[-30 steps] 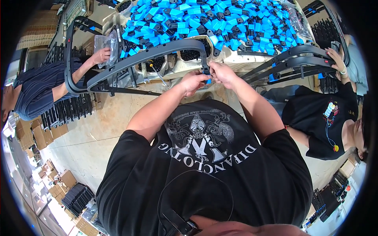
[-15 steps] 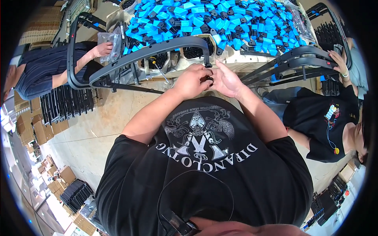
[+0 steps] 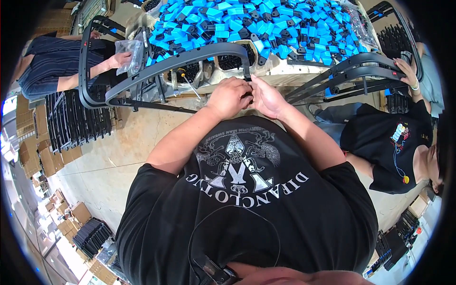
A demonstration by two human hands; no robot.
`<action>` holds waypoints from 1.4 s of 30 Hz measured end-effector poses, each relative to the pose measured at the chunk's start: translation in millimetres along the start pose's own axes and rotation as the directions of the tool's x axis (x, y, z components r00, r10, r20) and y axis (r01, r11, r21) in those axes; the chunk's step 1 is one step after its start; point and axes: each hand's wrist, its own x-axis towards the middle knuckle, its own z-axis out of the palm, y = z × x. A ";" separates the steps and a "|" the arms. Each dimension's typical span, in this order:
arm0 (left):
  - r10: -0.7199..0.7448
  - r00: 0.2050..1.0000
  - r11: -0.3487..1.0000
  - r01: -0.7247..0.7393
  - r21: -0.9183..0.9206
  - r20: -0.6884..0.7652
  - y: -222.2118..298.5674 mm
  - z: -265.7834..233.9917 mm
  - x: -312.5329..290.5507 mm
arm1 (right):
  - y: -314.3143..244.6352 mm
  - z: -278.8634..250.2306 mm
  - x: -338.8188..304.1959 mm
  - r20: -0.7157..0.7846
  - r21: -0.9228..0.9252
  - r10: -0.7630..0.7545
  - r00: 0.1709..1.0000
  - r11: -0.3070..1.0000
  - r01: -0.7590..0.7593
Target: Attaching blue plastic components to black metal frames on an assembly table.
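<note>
A dark grey curved tube frame (image 3: 190, 56) arches over the bench's near edge, and its end comes down between my hands. My left hand (image 3: 229, 97) is closed just below that end, fingers curled in on something small and dark that I cannot make out. Against it my right hand (image 3: 269, 99) is closed too, its thumb up along the tube end and its fingertips partly hidden. Behind the frame stand open bags of small black parts (image 3: 232, 61). A screwdriver with a yellow handle (image 3: 182, 72) lies left of them.
Blue and black plastic pieces (image 3: 266, 28) lie heaped across the bench. At left, a person in a striped dark top (image 3: 57, 61) touches a clear plastic bag (image 3: 129, 56). On the right another person's hand (image 3: 405, 71) rests on more tube frames (image 3: 365, 64). Stacked black parts (image 3: 78, 118) stand on the floor.
My hands have drawn closer together, and my right thumb has come against the tube end. The left person's hand has shifted slightly, and another hand shows behind the frame there.
</note>
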 end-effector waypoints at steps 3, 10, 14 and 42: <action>0.043 0.999 0.999 -0.043 0.028 -0.003 -0.5 1.3 0.2 | -0.2 -1.2 0.8 -0.016 0.011 -0.011 1.000 1.000 0.012; 0.070 0.957 0.997 -0.079 -0.020 -0.282 -1.3 1.4 1.7 | -1.6 -14.0 3.0 -0.109 0.031 -0.006 0.994 0.999 0.009; 0.071 0.948 0.996 -0.085 -0.031 -0.309 -5.6 -1.4 0.9 | 3.7 -24.9 0.1 -0.065 -0.054 -0.062 0.996 0.997 0.058; -0.695 0.662 0.477 0.716 -0.510 0.281 -66.4 74.6 -0.4 | -13.7 -23.9 16.5 -0.010 -1.000 -0.636 0.771 0.008 -0.007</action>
